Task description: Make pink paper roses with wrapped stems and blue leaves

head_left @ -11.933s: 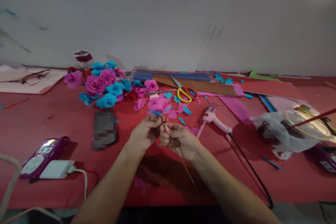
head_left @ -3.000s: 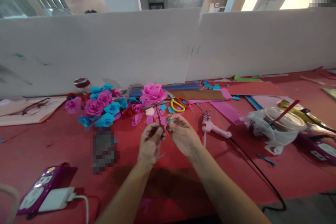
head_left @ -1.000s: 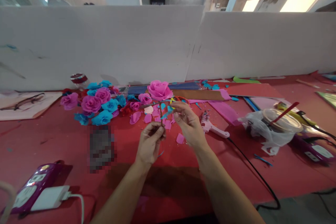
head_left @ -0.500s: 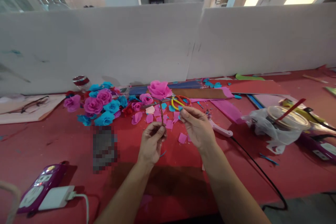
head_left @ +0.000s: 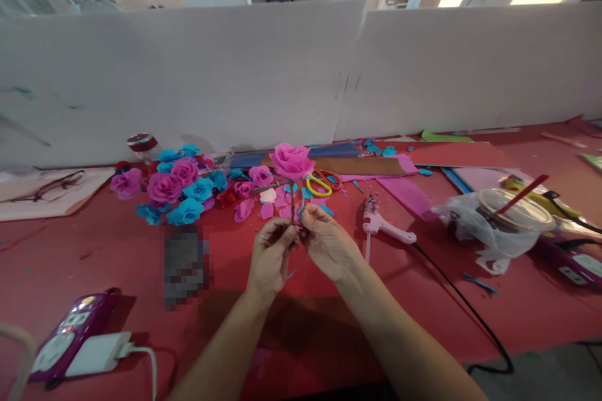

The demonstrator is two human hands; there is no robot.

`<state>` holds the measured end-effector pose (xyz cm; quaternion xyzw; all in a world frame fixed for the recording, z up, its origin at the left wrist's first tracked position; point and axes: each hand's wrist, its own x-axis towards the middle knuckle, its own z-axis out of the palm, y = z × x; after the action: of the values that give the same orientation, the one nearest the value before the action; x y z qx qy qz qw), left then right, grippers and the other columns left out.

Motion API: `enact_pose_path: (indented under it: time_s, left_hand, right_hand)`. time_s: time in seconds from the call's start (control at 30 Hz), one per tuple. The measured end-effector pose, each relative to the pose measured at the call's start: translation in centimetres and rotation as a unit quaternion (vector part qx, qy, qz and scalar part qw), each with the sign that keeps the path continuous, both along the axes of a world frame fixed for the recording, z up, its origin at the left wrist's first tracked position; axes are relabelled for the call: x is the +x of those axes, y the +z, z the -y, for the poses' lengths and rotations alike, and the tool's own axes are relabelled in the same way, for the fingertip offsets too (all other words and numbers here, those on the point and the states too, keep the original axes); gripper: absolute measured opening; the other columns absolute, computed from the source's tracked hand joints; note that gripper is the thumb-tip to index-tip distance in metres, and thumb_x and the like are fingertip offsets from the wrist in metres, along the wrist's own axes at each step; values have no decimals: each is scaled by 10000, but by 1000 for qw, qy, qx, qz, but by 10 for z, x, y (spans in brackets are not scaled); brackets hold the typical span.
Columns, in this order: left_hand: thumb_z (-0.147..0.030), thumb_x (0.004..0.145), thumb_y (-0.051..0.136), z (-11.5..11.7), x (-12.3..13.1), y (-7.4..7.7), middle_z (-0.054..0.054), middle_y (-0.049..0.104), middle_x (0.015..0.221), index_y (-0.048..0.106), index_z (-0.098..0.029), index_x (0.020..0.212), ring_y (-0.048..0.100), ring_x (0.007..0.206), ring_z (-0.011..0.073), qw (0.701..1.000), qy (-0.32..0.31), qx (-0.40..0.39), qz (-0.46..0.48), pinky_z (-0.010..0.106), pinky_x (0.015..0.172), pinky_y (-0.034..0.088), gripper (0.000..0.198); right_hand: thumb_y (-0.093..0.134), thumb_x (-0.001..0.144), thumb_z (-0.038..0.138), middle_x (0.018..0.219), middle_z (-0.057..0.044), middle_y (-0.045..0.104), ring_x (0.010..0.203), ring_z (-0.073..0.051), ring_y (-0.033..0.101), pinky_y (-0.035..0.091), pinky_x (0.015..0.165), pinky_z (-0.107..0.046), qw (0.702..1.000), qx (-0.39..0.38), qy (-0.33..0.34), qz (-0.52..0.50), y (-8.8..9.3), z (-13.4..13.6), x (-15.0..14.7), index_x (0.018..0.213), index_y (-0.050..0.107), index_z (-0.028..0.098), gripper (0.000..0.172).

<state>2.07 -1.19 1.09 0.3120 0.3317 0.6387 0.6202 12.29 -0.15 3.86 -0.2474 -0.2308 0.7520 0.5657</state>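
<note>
A pink paper rose stands upright on a thin brown stem above the red table. My left hand pinches the stem low down, fingers closed. Touching it on the right, my right hand is closed on the same stem, with a small blue paper strip showing at its fingertips. Pink and blue paper scraps lie just behind both hands.
A pile of pink and blue paper roses lies at the back left, yellow-handled scissors behind the hands. A pink glue gun with a black cord is to the right, then a bagged container. A purple power strip sits front left.
My right hand has come back from the right to the stem and now touches my left hand. The rose has stayed upright and shifted slightly right.
</note>
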Motion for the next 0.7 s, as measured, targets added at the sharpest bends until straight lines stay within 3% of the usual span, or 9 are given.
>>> enact_pose_path:
  time_s: [0.4, 0.7]
  left_hand:
    - [-206, 611, 767, 0, 2, -1, -28, 617, 628, 670, -191, 736, 538, 563, 66, 1000, -1, 0, -6, 191, 555, 404, 159]
    - [-195, 633, 750, 2, 2, -2, -25, 606, 612, 662, -175, 729, 529, 571, 70, 999, 4, 16, -36, 189, 556, 403, 132]
  right_hand:
    - [826, 511, 255, 566, 88, 494, 456, -55, 398, 331, 425, -182, 999, -29, -3, -17, -2, -1, -7, 655, 540, 198, 325]
    - [791, 572, 263, 564, 90, 457, 471, -60, 388, 322, 444, -186, 1000, -24, 3, -11, -1, 1, -9, 662, 493, 200, 318]
